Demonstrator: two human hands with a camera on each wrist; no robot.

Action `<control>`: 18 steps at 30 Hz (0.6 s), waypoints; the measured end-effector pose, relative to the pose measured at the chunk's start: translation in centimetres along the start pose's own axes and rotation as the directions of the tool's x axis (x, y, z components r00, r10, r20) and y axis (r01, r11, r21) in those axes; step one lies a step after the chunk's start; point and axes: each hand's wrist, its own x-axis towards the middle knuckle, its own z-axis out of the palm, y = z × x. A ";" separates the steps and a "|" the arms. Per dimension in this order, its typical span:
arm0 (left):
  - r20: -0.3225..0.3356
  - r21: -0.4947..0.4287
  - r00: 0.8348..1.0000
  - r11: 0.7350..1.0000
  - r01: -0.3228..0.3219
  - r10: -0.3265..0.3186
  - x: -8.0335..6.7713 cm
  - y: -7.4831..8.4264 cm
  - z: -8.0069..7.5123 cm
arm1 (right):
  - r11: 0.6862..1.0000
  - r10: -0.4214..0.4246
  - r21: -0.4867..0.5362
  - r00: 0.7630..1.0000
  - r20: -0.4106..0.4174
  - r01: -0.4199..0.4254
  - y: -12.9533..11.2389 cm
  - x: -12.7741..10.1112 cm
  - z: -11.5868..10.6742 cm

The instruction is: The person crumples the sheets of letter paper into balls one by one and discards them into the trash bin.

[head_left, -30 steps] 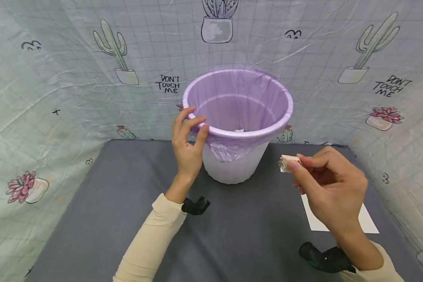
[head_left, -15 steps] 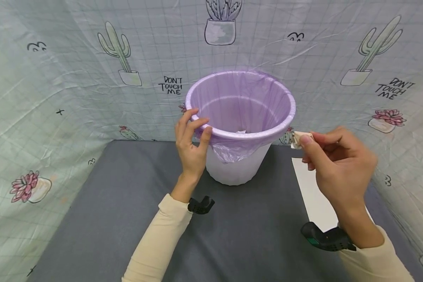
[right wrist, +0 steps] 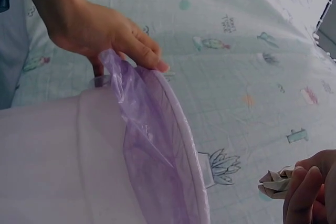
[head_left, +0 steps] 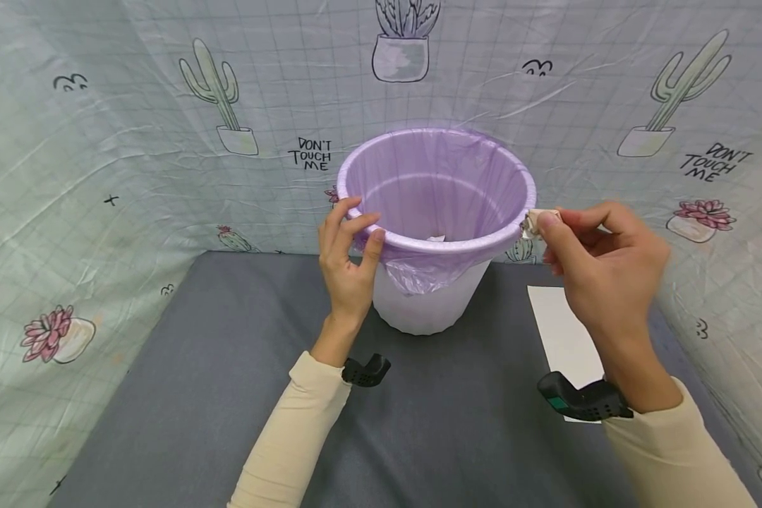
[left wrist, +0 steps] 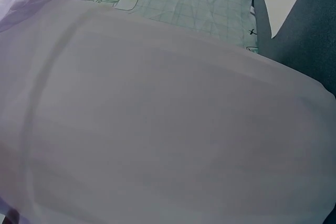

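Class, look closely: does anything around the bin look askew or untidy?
Yes: the purple liner hangs in a loose bunch over the white bin front rim, beside the left hand, instead of lying snug.

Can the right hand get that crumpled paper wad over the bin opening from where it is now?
Probably yes. The right hand pinches the paper wad just outside the bin rim, at rim height; the lined mouth is open, and the left hand grips the opposite rim.

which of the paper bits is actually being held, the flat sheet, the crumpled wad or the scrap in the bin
The crumpled wad: the right hand pinches it beside the bin's rim. The flat sheet lies on the table, and the scrap sits inside the bin.
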 end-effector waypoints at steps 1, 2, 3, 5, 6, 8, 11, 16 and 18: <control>0.000 -0.003 1.000 1.000 -0.001 0.001 0.0 0.0 0.0 | 1.000 -0.003 -0.002 1.000 0.001 0.003 0.1 0.2 0.1; 0.001 -0.005 1.000 1.000 -0.002 0.002 0.0 0.0 0.0 | 1.000 -0.006 -0.012 1.000 0.000 0.006 0.2 0.4 0.1; 0.001 -0.008 1.000 1.000 -0.004 0.004 0.0 0.0 0.0 | 1.000 -0.014 -0.020 1.000 0.003 0.014 0.3 0.6 0.2; 0.002 -0.010 1.000 1.000 -0.007 0.007 0.1 0.0 0.0 | 0.999 -0.026 -0.035 1.000 0.010 0.027 0.6 1.0 0.3; 0.002 -0.011 1.000 1.000 -0.008 0.008 0.1 0.0 0.0 | 0.999 -0.029 -0.045 1.000 0.012 0.029 0.6 1.1 0.4; 0.000 -0.010 1.000 1.000 -0.009 0.009 0.1 0.0 -0.1 | 0.995 -0.034 -0.091 0.999 0.019 0.036 0.8 1.4 0.5; -0.002 -0.010 1.000 1.000 -0.008 0.008 0.0 0.0 -0.1 | 0.994 -0.008 -0.107 1.000 0.014 0.010 0.9 1.9 0.8; 0.000 -0.006 1.000 1.000 -0.005 0.005 -0.1 0.0 -0.2 | 0.991 0.025 -0.128 1.000 0.013 -0.023 1.1 2.8 1.6; -0.001 -0.006 1.000 1.000 -0.005 0.005 -0.1 0.0 -0.2 | 0.988 0.030 -0.150 0.999 0.020 -0.027 1.3 3.2 1.9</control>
